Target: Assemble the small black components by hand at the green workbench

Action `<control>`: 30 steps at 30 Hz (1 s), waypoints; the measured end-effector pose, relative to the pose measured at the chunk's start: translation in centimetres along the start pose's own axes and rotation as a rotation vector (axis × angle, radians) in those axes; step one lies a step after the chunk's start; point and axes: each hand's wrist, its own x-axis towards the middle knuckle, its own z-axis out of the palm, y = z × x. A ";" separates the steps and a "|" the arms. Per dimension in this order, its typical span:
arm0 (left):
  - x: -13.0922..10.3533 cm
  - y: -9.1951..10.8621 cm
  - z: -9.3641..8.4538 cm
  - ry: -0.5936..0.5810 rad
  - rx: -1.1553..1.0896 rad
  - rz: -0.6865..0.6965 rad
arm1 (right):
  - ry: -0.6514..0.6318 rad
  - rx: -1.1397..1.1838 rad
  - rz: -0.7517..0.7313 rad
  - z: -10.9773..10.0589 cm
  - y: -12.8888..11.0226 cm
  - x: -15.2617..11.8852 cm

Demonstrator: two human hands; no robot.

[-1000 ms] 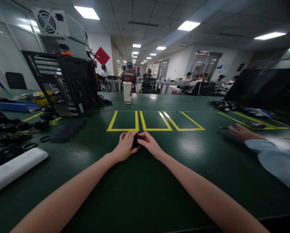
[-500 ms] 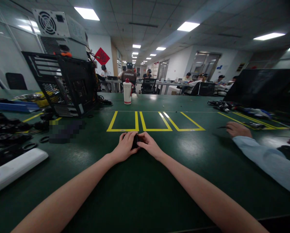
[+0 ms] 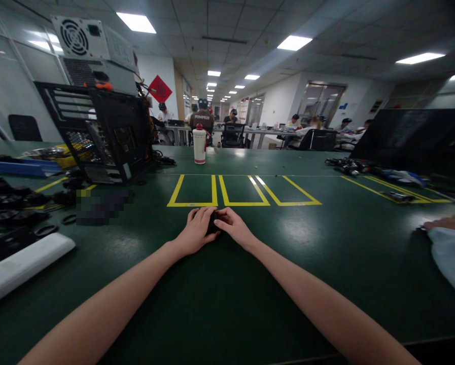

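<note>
Green table under both arms. Right ahead of the fingertips: three U-shaped yellow tape marks, side by side. Farther out, beyond the L hand, a white cup w/ red lid stands upright. Well off to the L of that hand: blk PC case w/ a power supply stacked on top, a heap of blk parts, & nearer the body a long white bar.

Well to the R of the R hand: co-worker's hand in a lt-blue sleeve; blk cables lie farther out past both.

Small blk item sits btwn the two hands. L hand grips it from the L, fingers curled over the top, thumb on the near side. R hand pinches its R side, thumb in front, fingers bent behind. L fingers block most of it, so can't rly say what it is.
</note>
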 end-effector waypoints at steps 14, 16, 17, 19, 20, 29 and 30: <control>0.1 -0.1 0.3 0.017 0.019 0.002 | 0.066 -0.054 -0.003 0.0 0.9 0.4; 0.1 -0.1 0.2 0.007 0.022 0.004 | 0.034 -0.026 -0.016 0.0 0.7 0.3; 0.1 0.0 0.1 0.001 0.022 0.004 | 0.023 -0.015 -0.026 -0.1 0.6 0.2; 0.1 0.2 -0.2 -0.009 0.017 -0.002 | 0.018 -0.012 -0.045 0.0 0.4 0.1; 0.1 0.3 -0.4 -0.013 0.013 -0.005 | 0.022 -0.018 -0.049 0.0 0.4 0.1; 0.1 0.7 -0.9 -0.023 -0.001 -0.006 | 0.053 -0.008 -0.020 0.1 -0.1 0.0; 0.1 0.6 -0.8 -0.021 0.001 -0.006 | 0.053 -0.004 -0.007 0.1 0.0 0.0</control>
